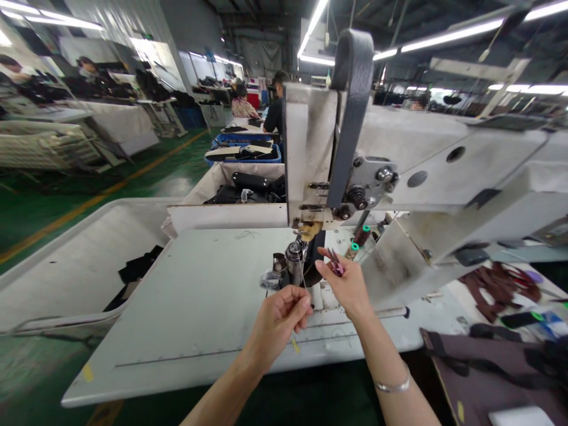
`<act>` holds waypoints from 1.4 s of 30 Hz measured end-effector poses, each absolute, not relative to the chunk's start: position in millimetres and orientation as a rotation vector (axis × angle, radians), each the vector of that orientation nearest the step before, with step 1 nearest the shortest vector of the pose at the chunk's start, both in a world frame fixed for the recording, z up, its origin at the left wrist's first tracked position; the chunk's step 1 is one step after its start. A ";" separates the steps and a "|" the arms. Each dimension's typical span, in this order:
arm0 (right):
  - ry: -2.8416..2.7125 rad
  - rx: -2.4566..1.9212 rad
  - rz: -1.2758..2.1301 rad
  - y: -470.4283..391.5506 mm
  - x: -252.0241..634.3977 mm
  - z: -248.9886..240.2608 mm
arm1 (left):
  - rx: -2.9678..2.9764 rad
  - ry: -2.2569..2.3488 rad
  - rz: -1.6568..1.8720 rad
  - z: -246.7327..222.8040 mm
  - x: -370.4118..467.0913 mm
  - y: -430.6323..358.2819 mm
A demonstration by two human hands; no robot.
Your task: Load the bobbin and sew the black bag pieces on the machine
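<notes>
In front of me stands a large white sewing machine (377, 142), its needle area above a metal post (294, 260). My left hand (286, 310) is closed in a pinch just in front of the post, holding a thin thread (304, 278) that runs up towards the needle. To the right of the post is my right hand (346, 281), closed around small pink thread snips (336, 262) with their blades pointing up. Its thumb and forefinger reach towards the post. Whether they also touch thread is too small to tell.
The pale worktable (213, 296) spreads left of the machine. Two thread spools (362, 235) stand behind my right hand. A white bin (89, 260) with black pieces is at the left. Dark fabric (501, 373) and brown strips (497, 290) lie at the right. Several people sit farther back.
</notes>
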State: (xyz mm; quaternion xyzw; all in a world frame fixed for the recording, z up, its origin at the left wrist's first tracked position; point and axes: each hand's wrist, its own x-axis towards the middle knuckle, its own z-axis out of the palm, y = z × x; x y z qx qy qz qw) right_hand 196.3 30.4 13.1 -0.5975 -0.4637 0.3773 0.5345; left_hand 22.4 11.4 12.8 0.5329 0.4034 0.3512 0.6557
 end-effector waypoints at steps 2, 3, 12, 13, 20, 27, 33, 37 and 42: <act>-1.162 -1.418 0.869 41.1 188.9 18.1 | 1.210 0.918 0.800 12.8 21.8 10.8; -1.177 -1.421 0.853 43.5 186.1 20.3 | 1.211 0.920 0.801 12.9 21.4 10.6; -1.120 -1.481 0.895 -0.3 193.1 15.2 | 1.153 0.918 0.947 10.0 33.4 15.3; -1.104 -1.497 0.865 -0.2 194.3 15.2 | 1.141 0.907 0.958 10.5 36.3 14.9; -1.196 -1.479 0.766 39.5 180.7 22.4 | 1.288 0.870 0.899 11.6 35.5 5.1; -1.020 -1.399 0.924 26.8 179.3 15.1 | 1.678 0.889 1.206 24.8 19.5 15.7; -0.826 -1.320 1.123 5.2 178.5 27.0 | 1.551 1.081 1.232 40.8 9.3 36.9; -0.879 -1.329 1.087 1.0 169.4 31.8 | 1.544 1.260 0.988 45.0 -6.8 51.8; -1.020 -1.371 1.016 -1.3 156.7 32.6 | 1.421 1.049 0.823 46.2 6.8 47.9</act>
